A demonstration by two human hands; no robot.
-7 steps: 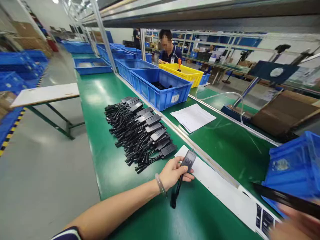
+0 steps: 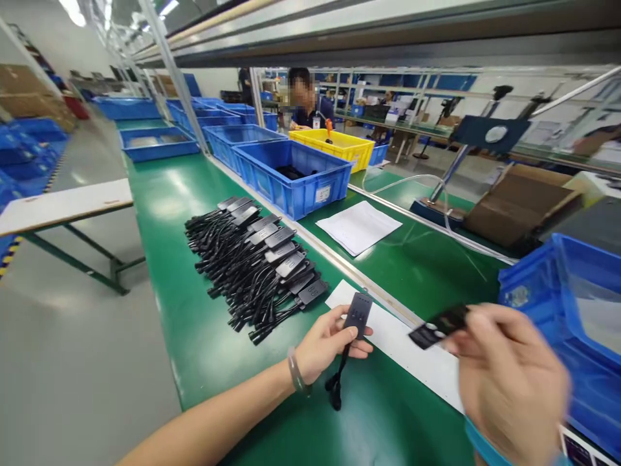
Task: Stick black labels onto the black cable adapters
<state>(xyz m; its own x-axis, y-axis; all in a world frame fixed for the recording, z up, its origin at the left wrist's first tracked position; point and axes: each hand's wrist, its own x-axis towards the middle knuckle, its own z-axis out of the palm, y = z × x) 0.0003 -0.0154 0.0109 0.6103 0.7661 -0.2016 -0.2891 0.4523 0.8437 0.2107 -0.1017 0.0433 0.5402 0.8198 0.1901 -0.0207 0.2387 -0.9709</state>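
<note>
the black adapter [image 2: 358, 315] sits pinched in the left hand [image 2: 324, 342] just above the green table [image 2: 204, 323], the right hand [image 2: 509, 382] gripping a dark label [image 2: 439, 327], and its dangling cable [image 2: 336, 388] could snag the nearby adapter pile [image 2: 257, 265].

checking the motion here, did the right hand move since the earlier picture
Yes. The right hand has come up and leftward with a dark flat piece, from beyond the white paper strip's near end to over it.

Head camera looks forward and down, close over the green bench [image 2: 194, 323].
</note>
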